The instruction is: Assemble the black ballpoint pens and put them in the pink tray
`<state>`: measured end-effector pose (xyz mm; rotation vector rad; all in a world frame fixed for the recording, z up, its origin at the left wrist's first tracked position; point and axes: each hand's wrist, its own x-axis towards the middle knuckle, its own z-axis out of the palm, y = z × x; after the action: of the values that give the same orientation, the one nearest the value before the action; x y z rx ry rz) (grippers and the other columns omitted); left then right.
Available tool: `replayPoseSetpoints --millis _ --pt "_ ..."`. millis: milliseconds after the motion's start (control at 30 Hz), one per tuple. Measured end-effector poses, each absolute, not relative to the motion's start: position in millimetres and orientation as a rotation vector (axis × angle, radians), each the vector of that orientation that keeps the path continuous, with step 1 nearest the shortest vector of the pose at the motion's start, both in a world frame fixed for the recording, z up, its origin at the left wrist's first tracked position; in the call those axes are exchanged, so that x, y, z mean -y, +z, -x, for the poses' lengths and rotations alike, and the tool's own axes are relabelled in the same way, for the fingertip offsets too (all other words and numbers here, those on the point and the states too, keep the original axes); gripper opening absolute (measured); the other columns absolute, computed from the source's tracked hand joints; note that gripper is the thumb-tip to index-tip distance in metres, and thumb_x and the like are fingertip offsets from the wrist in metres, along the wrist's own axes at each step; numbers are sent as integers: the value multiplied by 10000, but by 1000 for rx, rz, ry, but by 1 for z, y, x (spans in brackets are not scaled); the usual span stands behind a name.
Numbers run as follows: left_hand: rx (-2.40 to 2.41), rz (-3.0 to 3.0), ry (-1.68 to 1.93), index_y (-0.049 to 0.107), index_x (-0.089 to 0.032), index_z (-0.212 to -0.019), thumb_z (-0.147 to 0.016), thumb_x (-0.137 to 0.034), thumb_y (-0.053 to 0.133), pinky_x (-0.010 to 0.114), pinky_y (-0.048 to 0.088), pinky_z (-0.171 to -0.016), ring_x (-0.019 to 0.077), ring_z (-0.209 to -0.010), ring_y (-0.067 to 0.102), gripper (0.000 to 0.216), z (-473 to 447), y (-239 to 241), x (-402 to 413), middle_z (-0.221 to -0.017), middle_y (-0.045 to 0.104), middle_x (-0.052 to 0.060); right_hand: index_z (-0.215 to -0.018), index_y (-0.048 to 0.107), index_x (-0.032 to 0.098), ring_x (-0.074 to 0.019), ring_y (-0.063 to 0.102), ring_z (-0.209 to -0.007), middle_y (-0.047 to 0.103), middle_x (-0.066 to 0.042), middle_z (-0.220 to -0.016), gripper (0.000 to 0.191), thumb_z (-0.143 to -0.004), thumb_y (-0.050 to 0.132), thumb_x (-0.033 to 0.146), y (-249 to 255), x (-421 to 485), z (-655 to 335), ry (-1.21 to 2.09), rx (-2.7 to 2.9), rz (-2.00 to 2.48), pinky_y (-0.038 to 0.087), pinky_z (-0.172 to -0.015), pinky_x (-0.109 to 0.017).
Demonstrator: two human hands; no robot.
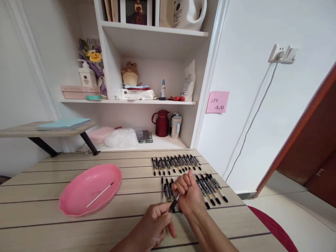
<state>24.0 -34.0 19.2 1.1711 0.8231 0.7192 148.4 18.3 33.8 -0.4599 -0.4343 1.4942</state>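
Pen point(173, 205) is just beside near row of pens point(207, 189), L hand point(159, 221) pinching its black end, R hand point(188, 195) clenched round the other, so prob. best hold both ends firm & in line.

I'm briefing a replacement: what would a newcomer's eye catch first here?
Probably the bright pink tray at the table's left, a white stick in it. Then two rows of pens to its right; by the nearer row, the left grip and right grip meet at a dark pen.
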Motion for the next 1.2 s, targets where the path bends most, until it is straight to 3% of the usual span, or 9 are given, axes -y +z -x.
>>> replayPoseSetpoints --millis 167,333,467,567,633,833,933,1067,1200 --pt "-891 -1105 765 547 -133 -1109 -703 -407 567 153 125 -305 8 -279 230 490 -23 18 29 -510 548 -34 -556 328 211 -88 325 -422 295 83 -476 381 -737 546 466 37 -24 -154 1529 450 410 434 -587 -297" --pt "-923 -1091 806 553 -130 -1051 -721 -377 534 153 111 -298 12 -280 249 412 -18 16 27 -507 540 -41 -659 450 219 -96 470 -533 430 67 -560 173 -734 578 307 40 -29 -164 1488 376 343 466 -690 -305" --pt "-848 -1016 832 542 -147 -1022 -736 -348 521 152 140 -297 17 -290 271 350 -16 16 25 -521 526 -50 -741 493 215 -76 467 -502 442 73 -550 115 -725 596 265 36 -31 -165 1541 342 372 446 -540 -222" --pt "-773 -904 923 541 -160 -977 -734 -333 532 152 135 -301 9 -298 269 298 -13 18 20 -550 504 -61 -766 502 201 -45 355 -384 431 81 -517 150 -717 603 302 29 -32 -161 1554 454 567 299 -360 -154" --pt "-760 -849 1007 544 -163 -943 -727 -327 546 148 130 -306 4 -306 276 271 -9 20 15 -554 489 -66 -743 496 187 -37 330 -363 454 71 -517 164 -706 604 304 25 -34 -159 1524 544 748 234 -324 -142" --pt "-755 -850 1135 537 -163 -962 -733 -292 540 148 143 -309 5 -311 304 263 3 20 3 -568 493 -63 -767 508 169 -62 490 -487 553 33 -604 226 -580 615 102 19 -39 -160 1486 616 830 383 -430 -152" --pt "-727 -880 1131 537 -162 -945 -753 -294 519 148 139 -307 5 -308 303 233 4 18 3 -572 497 -59 -777 524 163 -64 485 -472 564 29 -606 250 -564 649 129 19 -35 -154 1533 719 841 390 -432 -165" --pt "-705 -898 1124 541 -164 -909 -770 -335 503 148 136 -301 8 -299 301 223 0 16 7 -557 494 -56 -761 556 143 -35 409 -408 564 24 -613 222 -629 660 288 24 -25 -139 1489 916 861 303 -366 -149" --pt "-694 -910 1107 537 -167 -841 -768 -358 505 149 121 -294 9 -286 295 207 -2 16 10 -550 500 -54 -754 575 135 -41 421 -418 542 26 -600 289 -679 615 411 34 -20 -127 1458 987 824 296 -366 -155"
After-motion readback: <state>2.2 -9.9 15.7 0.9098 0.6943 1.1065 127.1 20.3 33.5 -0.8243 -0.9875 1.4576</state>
